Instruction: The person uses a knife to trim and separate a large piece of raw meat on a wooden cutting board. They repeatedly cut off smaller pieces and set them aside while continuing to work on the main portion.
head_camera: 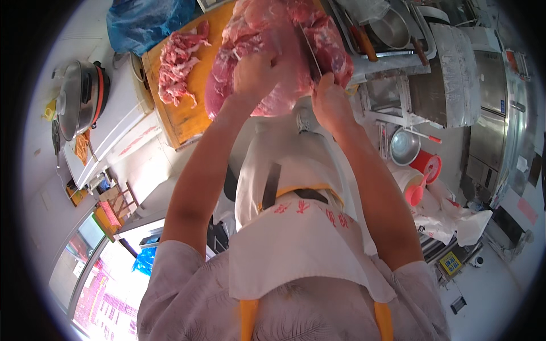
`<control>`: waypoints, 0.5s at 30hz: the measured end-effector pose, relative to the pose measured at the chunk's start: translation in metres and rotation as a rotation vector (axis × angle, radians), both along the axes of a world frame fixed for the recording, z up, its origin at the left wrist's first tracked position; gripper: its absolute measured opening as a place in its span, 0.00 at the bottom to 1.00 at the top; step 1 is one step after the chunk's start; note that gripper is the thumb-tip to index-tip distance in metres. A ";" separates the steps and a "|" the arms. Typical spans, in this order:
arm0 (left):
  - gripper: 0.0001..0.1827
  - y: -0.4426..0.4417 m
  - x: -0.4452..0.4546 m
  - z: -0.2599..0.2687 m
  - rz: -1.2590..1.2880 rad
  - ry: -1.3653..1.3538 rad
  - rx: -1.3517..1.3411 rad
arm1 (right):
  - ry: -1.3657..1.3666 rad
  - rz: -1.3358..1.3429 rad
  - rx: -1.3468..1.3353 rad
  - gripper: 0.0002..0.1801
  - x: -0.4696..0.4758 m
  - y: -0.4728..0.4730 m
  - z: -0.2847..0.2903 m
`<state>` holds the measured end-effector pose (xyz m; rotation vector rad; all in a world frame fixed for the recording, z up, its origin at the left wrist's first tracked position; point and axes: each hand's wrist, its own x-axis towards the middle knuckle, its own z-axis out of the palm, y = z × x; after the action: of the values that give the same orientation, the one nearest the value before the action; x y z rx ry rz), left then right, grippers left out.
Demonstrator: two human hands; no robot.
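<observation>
A large slab of raw meat (279,40), pink with pale fat, lies across the near edge of a wooden cutting board (187,123). My left hand (256,72) is curled on the middle of the slab and grips it; its fingertips are hard to make out. In my right hand (332,102) is a knife (311,53), its long blade pointing away from me along the right part of the meat. The blade lies against a fold between two lobes. Left of the slab, a pile of raw meat trimmings (181,64) rests on the board.
A blue plastic bag (149,23) lies behind the trimmings. At right, a metal pot (389,30) and wooden-handled tools (362,42) sit in a tray. An electric pan (79,100) stands on the left counter. Lower right are a steel bowl (405,146) and a red container (428,166).
</observation>
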<state>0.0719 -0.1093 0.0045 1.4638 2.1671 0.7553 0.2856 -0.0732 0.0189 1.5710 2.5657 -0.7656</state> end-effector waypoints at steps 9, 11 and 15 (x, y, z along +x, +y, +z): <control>0.17 -0.003 0.003 0.006 0.053 -0.055 0.062 | -0.018 -0.011 -0.038 0.22 0.021 -0.026 0.003; 0.17 -0.004 0.003 0.007 0.067 -0.046 0.062 | -0.044 -0.049 -0.065 0.19 0.036 -0.040 0.005; 0.16 -0.005 -0.001 0.008 0.119 -0.174 0.060 | -0.119 0.030 -0.108 0.29 0.077 -0.065 0.006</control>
<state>0.0710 -0.1146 0.0121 1.2549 2.1291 0.9594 0.3628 -0.1383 0.0245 1.4958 2.4165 -0.7693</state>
